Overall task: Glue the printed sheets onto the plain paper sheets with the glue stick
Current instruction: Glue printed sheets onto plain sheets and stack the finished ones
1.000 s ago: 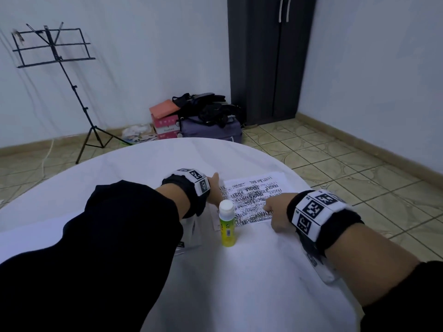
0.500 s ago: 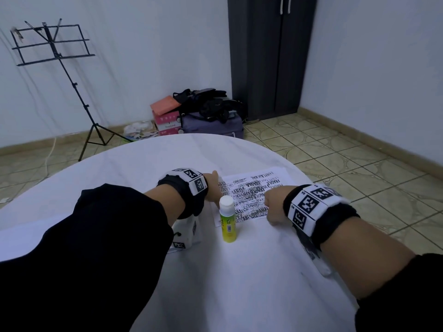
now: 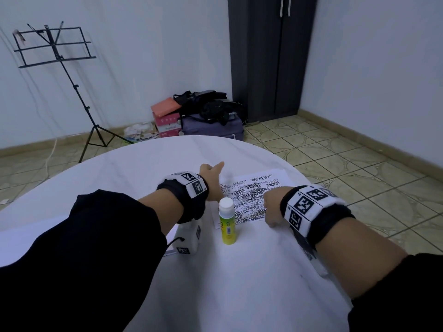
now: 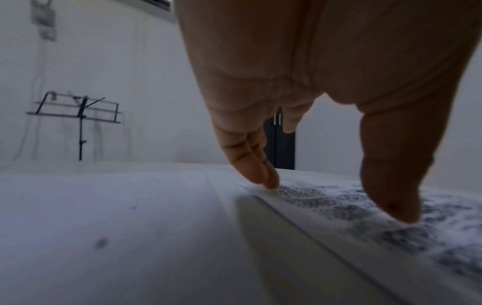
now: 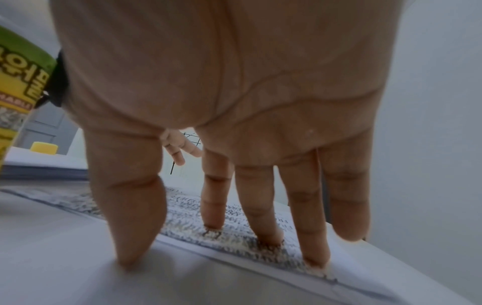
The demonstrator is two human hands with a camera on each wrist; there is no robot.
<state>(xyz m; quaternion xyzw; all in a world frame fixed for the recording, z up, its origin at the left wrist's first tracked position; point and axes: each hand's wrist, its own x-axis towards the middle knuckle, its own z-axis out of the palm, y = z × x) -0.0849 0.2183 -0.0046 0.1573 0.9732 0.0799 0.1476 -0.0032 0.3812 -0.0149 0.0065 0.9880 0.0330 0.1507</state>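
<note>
Printed sheet (image 3: 251,197): flat on the table (image 3: 239,283), spanning between my hands. Left hand (image 3: 212,180) and right hand (image 3: 272,209): both spread, straight fingertips pressing its opposite edges. Glue stick (image 3: 227,221): upright, capped, between my wrists, untouched.

White table (image 3: 134,178), glue stick (image 3: 227,221), printed sheet (image 3: 254,188)

The head view looks forward and down from above both forearms, across the round tabletop (image 3: 143,168) to the far wall. The left wrist view sits low, close behind the left hand (image 4: 326,86), facing along its fingers (image 4: 260,173) toward that wall. The right wrist view sits equally low and close under the right hand (image 5: 221,92), looking past its fingertips (image 5: 315,258). All three share the printed sheet (image 3: 251,197) ahead of the hands; the head and left wrist views share the music stand (image 4: 78,111) beyond the left hand; the glue stick (image 5: 18,86) appears left of the right hand.
</note>
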